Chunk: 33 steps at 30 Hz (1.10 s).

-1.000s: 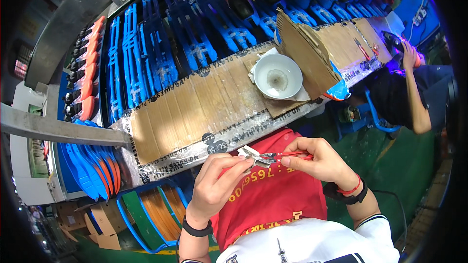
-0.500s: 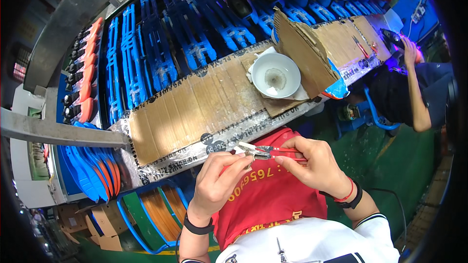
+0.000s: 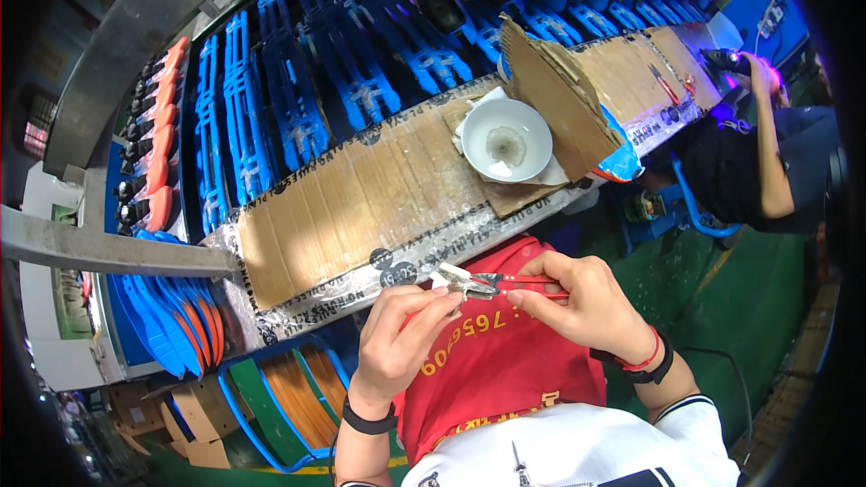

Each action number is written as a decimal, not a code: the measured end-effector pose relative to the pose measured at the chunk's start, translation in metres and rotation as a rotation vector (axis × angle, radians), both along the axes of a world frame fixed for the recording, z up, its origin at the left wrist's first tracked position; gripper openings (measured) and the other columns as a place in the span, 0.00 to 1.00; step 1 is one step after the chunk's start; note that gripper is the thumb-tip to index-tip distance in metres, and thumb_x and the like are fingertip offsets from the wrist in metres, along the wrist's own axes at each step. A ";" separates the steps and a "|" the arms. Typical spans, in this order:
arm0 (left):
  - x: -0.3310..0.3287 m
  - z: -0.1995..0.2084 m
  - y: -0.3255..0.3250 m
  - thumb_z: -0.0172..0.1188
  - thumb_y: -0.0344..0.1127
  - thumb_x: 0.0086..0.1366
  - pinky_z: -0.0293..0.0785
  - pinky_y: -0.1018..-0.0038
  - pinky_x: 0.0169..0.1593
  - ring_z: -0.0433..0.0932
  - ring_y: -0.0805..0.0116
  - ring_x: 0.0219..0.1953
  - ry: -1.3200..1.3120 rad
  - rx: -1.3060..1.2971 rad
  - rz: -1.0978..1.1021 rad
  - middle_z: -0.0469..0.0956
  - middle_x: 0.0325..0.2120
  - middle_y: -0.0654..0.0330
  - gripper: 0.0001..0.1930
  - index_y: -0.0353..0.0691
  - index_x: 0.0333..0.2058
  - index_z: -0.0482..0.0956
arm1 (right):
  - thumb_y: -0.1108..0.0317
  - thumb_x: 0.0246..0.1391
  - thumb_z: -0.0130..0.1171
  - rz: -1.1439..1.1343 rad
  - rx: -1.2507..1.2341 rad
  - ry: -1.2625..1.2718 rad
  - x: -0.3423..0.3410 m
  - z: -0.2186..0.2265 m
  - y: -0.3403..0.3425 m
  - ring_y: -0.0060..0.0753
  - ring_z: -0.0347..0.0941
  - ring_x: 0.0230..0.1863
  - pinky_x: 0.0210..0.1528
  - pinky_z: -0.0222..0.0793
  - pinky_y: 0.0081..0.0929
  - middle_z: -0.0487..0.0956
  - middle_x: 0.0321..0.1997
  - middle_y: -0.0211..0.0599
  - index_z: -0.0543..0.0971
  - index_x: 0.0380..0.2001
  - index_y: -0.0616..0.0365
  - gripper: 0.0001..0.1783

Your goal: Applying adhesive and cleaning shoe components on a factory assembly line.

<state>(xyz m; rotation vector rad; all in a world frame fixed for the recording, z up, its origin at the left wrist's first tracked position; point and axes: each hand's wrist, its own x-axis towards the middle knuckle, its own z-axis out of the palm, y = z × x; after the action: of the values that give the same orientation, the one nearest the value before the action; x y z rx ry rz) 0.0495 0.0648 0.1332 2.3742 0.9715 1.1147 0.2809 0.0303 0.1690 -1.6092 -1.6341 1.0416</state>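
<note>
Sm. part (image 3: 454,271) being held above apron (image 3: 514,352).
L hand (image 3: 394,334) is pinching it, prob. for steadiness; R hand (image 3: 585,299) is gripping red pliers (image 3: 525,279) by handles, prob. for control, jaws pointing at part, contact unclear.

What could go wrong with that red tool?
The tool in the right hand has its metal tip very close to the left hand, so it might nip a finger. The small piece at the left fingertips is held up in front of the red apron, with nothing visible propping it, so it could slip and drop.
</note>
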 end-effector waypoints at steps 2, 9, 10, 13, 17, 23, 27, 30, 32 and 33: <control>0.000 -0.001 0.000 0.73 0.22 0.41 0.76 0.71 0.37 0.79 0.62 0.35 -0.010 0.003 -0.007 0.79 0.32 0.60 0.20 0.39 0.37 0.83 | 0.64 0.50 0.68 0.038 -0.059 0.023 0.003 0.001 0.002 0.43 0.80 0.28 0.28 0.72 0.32 0.80 0.25 0.45 0.78 0.34 0.63 0.14; 0.002 -0.005 0.001 0.72 0.20 0.41 0.76 0.70 0.37 0.79 0.61 0.35 0.002 0.009 0.012 0.79 0.32 0.59 0.20 0.39 0.37 0.83 | 0.65 0.49 0.69 0.031 0.244 -0.211 -0.008 -0.013 0.000 0.44 0.78 0.26 0.29 0.72 0.31 0.80 0.26 0.46 0.78 0.34 0.63 0.14; 0.001 -0.006 0.001 0.72 0.20 0.42 0.76 0.70 0.37 0.79 0.61 0.35 0.014 0.012 0.024 0.79 0.32 0.59 0.20 0.38 0.37 0.83 | 0.66 0.49 0.69 -0.005 0.288 -0.229 -0.008 -0.013 -0.001 0.44 0.78 0.25 0.28 0.72 0.30 0.80 0.26 0.46 0.78 0.34 0.63 0.14; -0.003 -0.006 0.002 0.71 0.19 0.43 0.76 0.70 0.38 0.79 0.60 0.35 0.005 -0.001 0.063 0.79 0.32 0.58 0.19 0.37 0.37 0.83 | 0.67 0.49 0.68 -0.082 0.279 -0.170 -0.002 -0.009 -0.001 0.43 0.78 0.24 0.27 0.71 0.29 0.80 0.26 0.46 0.78 0.34 0.63 0.13; -0.007 -0.007 0.002 0.71 0.19 0.43 0.76 0.70 0.38 0.79 0.61 0.35 -0.061 -0.042 0.099 0.79 0.32 0.57 0.19 0.36 0.38 0.83 | 0.69 0.51 0.67 -0.098 0.114 0.042 0.001 -0.003 0.001 0.38 0.81 0.26 0.28 0.73 0.27 0.81 0.27 0.46 0.79 0.34 0.65 0.11; -0.007 -0.006 0.000 0.71 0.19 0.45 0.76 0.70 0.39 0.79 0.60 0.36 -0.089 -0.080 0.109 0.80 0.33 0.56 0.17 0.36 0.37 0.83 | 0.69 0.52 0.67 -0.048 0.014 0.124 0.001 -0.002 0.004 0.35 0.83 0.29 0.30 0.75 0.24 0.82 0.27 0.45 0.79 0.36 0.67 0.12; -0.008 -0.006 0.001 0.71 0.18 0.42 0.78 0.70 0.39 0.80 0.60 0.36 -0.093 -0.026 0.121 0.80 0.32 0.57 0.18 0.36 0.37 0.83 | 0.70 0.52 0.66 -0.089 -0.009 0.225 0.003 -0.001 0.003 0.31 0.82 0.29 0.29 0.74 0.23 0.82 0.26 0.41 0.79 0.36 0.68 0.12; -0.009 -0.007 -0.001 0.71 0.18 0.43 0.78 0.70 0.39 0.80 0.60 0.36 -0.102 0.029 0.139 0.81 0.34 0.56 0.17 0.36 0.36 0.83 | 0.71 0.53 0.66 -0.033 0.046 0.231 0.005 0.000 0.002 0.28 0.82 0.30 0.30 0.75 0.22 0.82 0.27 0.40 0.79 0.36 0.68 0.12; -0.008 -0.008 -0.002 0.71 0.18 0.44 0.79 0.70 0.38 0.80 0.60 0.36 -0.124 0.066 0.148 0.81 0.35 0.56 0.16 0.36 0.35 0.83 | 0.71 0.52 0.67 -0.006 0.078 0.223 0.003 -0.002 0.002 0.28 0.82 0.30 0.30 0.75 0.21 0.82 0.27 0.40 0.79 0.36 0.68 0.12; -0.008 -0.009 -0.003 0.71 0.18 0.45 0.79 0.70 0.38 0.81 0.60 0.35 -0.142 0.099 0.161 0.82 0.35 0.56 0.16 0.36 0.35 0.83 | 0.71 0.52 0.67 0.010 0.117 0.211 0.002 -0.002 0.001 0.27 0.82 0.31 0.30 0.75 0.21 0.82 0.28 0.40 0.79 0.36 0.68 0.12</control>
<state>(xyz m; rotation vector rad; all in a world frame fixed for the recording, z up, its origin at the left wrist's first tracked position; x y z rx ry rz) 0.0411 0.0618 0.1247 2.2878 1.0963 1.4003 0.2830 0.0314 0.1670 -1.3677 -1.5332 1.0616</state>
